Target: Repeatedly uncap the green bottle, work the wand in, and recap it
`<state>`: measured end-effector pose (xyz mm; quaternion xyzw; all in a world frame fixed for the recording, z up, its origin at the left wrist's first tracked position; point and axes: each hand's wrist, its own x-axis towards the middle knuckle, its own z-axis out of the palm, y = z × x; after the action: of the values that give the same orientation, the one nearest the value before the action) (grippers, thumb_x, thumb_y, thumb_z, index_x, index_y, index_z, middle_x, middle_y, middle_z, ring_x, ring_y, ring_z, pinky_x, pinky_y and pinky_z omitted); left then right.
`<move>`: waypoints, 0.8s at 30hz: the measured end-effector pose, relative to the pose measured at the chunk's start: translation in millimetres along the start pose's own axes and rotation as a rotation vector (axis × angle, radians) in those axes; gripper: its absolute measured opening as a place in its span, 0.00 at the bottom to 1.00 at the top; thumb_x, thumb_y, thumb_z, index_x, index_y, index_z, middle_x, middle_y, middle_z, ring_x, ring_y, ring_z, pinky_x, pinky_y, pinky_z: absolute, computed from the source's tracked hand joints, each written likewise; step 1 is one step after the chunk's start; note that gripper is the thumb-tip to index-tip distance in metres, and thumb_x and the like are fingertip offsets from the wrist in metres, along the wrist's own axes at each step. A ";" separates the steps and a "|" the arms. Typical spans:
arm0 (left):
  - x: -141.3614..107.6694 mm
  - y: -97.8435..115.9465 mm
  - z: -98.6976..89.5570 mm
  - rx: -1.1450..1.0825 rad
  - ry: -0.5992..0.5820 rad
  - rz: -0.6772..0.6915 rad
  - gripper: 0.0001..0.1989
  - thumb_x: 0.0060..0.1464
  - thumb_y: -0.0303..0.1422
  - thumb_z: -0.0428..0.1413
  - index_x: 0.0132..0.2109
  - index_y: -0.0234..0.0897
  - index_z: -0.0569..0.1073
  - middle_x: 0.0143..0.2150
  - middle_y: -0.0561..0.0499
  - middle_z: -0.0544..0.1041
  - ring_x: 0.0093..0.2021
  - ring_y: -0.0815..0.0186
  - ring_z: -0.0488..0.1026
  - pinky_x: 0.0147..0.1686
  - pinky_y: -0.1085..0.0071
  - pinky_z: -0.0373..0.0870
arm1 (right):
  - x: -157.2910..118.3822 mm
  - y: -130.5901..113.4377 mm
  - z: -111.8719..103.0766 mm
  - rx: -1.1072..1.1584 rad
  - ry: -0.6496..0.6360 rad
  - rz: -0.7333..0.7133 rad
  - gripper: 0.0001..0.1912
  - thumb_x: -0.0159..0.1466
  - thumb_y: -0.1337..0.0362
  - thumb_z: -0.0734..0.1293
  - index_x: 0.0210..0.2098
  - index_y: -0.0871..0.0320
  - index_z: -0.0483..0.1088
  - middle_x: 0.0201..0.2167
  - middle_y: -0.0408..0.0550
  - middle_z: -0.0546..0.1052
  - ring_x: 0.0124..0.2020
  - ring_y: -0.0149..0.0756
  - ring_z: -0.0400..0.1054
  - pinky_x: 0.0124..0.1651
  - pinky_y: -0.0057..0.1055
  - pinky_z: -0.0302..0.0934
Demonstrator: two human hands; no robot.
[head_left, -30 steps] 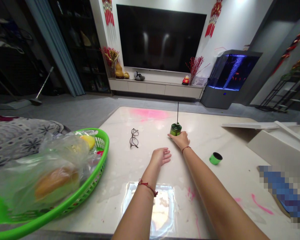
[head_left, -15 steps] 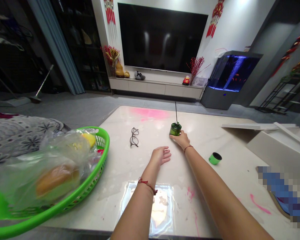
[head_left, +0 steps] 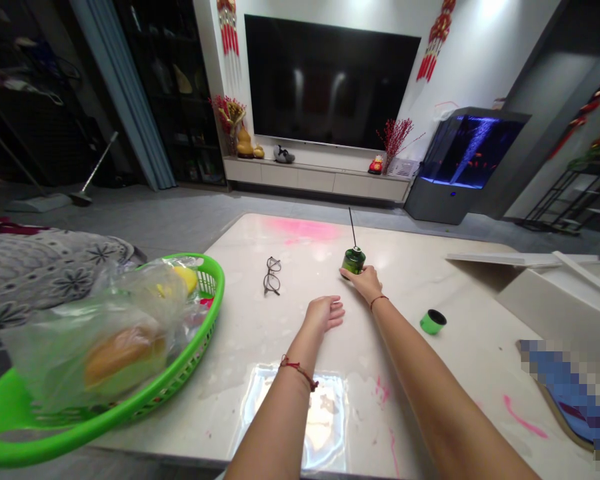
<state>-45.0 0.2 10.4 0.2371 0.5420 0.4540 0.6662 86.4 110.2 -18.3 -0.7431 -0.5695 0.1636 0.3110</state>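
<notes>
A dark green glass bottle point(head_left: 354, 261) with a pale neck ring stands upright on the white table, one thin black stick point(head_left: 353, 228) rising from its mouth. My right hand point(head_left: 365, 283) is wrapped around the lower part of the bottle, thumb on its near side. Nearer to me and to the left, my left hand point(head_left: 327, 312) rests with fingers stretched out, holding nothing. A pair of glasses point(head_left: 273, 275) lies left of both hands. Right of my right forearm is a short green cylinder with a dark inside point(head_left: 433, 322).
A green plastic basket point(head_left: 215, 287) with bagged bread point(head_left: 125, 353) occupies the table's left. On the right are a white box point(head_left: 540, 300) and a phone-like object point(head_left: 560, 393), partly pixelated. Pink stains mark the tabletop point(head_left: 395, 373). A television point(head_left: 333, 83) hangs beyond.
The view has shifted slightly, so the whole scene sits a little lower and to the right. My right hand stays on the bottle; my left hand stays outstretched.
</notes>
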 end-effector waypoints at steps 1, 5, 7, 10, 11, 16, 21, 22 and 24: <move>0.3 0.1 -0.1 -0.003 0.001 -0.002 0.11 0.49 0.29 0.50 0.40 0.31 0.71 0.41 0.41 0.74 0.32 0.66 0.75 0.29 0.74 0.71 | -1.5 -2.6 0.1 -0.007 0.011 0.027 0.42 0.41 0.35 0.63 0.44 0.61 0.63 0.46 0.61 0.68 0.47 0.50 0.64 0.48 0.45 0.56; 1.7 1.1 -0.7 -0.010 0.002 -0.018 0.11 0.50 0.30 0.49 0.41 0.31 0.70 0.42 0.40 0.74 0.32 0.66 0.75 0.28 0.74 0.71 | -6.1 -10.1 -0.3 -0.057 0.022 0.070 0.42 0.39 0.35 0.64 0.43 0.60 0.63 0.45 0.60 0.68 0.47 0.51 0.64 0.49 0.46 0.55; 2.6 1.5 -0.8 -0.013 0.000 -0.026 0.12 0.51 0.30 0.49 0.42 0.31 0.70 0.43 0.40 0.74 0.32 0.66 0.75 0.28 0.74 0.71 | -7.2 -11.6 -0.8 -0.075 0.025 0.074 0.41 0.40 0.36 0.65 0.43 0.60 0.63 0.45 0.60 0.68 0.47 0.50 0.64 0.49 0.46 0.55; 3.8 1.4 -0.8 -0.017 -0.006 -0.032 0.13 0.51 0.30 0.48 0.42 0.31 0.70 0.44 0.39 0.74 0.33 0.66 0.75 0.29 0.73 0.71 | -7.8 -12.1 -1.8 -0.101 0.024 0.078 0.40 0.41 0.38 0.65 0.44 0.59 0.63 0.45 0.59 0.68 0.47 0.49 0.64 0.49 0.45 0.55; 4.0 1.2 -0.8 -0.018 -0.009 -0.034 0.13 0.51 0.30 0.48 0.43 0.31 0.70 0.44 0.39 0.74 0.33 0.65 0.75 0.29 0.73 0.71 | -7.9 -12.0 -2.2 -0.108 0.019 0.076 0.39 0.41 0.38 0.65 0.44 0.59 0.63 0.45 0.58 0.68 0.47 0.49 0.65 0.49 0.45 0.56; 4.2 0.7 -0.6 -0.013 -0.012 -0.035 0.14 0.51 0.30 0.48 0.44 0.30 0.69 0.46 0.38 0.73 0.34 0.65 0.75 0.29 0.74 0.71 | -6.7 -9.8 -3.4 -0.122 -0.010 0.052 0.37 0.43 0.40 0.65 0.44 0.58 0.63 0.45 0.56 0.68 0.46 0.49 0.65 0.48 0.45 0.56; 4.0 1.5 -0.6 -0.005 -0.019 -0.039 0.15 0.51 0.30 0.48 0.45 0.31 0.69 0.47 0.38 0.73 0.36 0.64 0.75 0.28 0.74 0.72 | -2.8 -6.8 -2.9 -0.130 -0.038 0.038 0.36 0.43 0.41 0.65 0.44 0.58 0.63 0.44 0.56 0.69 0.45 0.49 0.66 0.48 0.44 0.57; 3.9 1.7 -0.7 -0.005 -0.022 -0.041 0.15 0.51 0.30 0.48 0.45 0.31 0.69 0.47 0.38 0.73 0.37 0.64 0.75 0.28 0.74 0.72 | -1.8 -6.2 -2.7 -0.129 -0.042 0.038 0.36 0.43 0.41 0.65 0.44 0.58 0.64 0.44 0.56 0.69 0.45 0.49 0.66 0.48 0.44 0.57; 3.6 2.1 -0.9 -0.006 -0.027 -0.043 0.15 0.51 0.31 0.48 0.45 0.31 0.69 0.47 0.37 0.73 0.37 0.63 0.75 0.29 0.73 0.72 | 0.2 -4.6 -2.1 -0.125 -0.048 0.041 0.35 0.43 0.42 0.66 0.44 0.58 0.64 0.44 0.56 0.69 0.45 0.48 0.66 0.47 0.43 0.57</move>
<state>-46.6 4.2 9.9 0.2295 0.5367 0.4381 0.6836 84.3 110.5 -13.7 -0.7685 -0.5706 0.1518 0.2466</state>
